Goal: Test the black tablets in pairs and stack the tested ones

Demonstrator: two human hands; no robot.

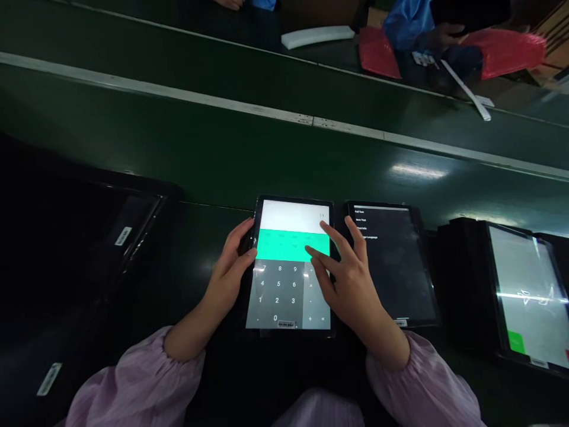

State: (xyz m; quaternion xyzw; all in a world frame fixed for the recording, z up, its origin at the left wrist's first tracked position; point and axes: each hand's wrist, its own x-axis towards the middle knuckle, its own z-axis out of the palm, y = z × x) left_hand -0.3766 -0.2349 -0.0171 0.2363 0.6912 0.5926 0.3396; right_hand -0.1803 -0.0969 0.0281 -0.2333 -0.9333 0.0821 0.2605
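Observation:
A tablet (278,290) lies in front of me, its screen lit with a calculator: white display on top, a green band, grey number keys below. My left hand (231,261) rests at its left edge, thumb and fingers apart along the rim. Over the right half of the screen is my right hand (349,267), fingers spread, the index fingertip at the green band. Whether that fingertip touches the glass I cannot tell. Right beside it lies a second tablet (395,267) showing a dark text menu, partly covered by my right hand.
Another lit tablet (528,290) sits on a dark stack at the right. Dark panels with labels (123,236) lie at the left. Beyond a pale rail (267,111) are a white foam strip (317,37), red bags (377,53) and a co-worker's blue sleeve (406,26).

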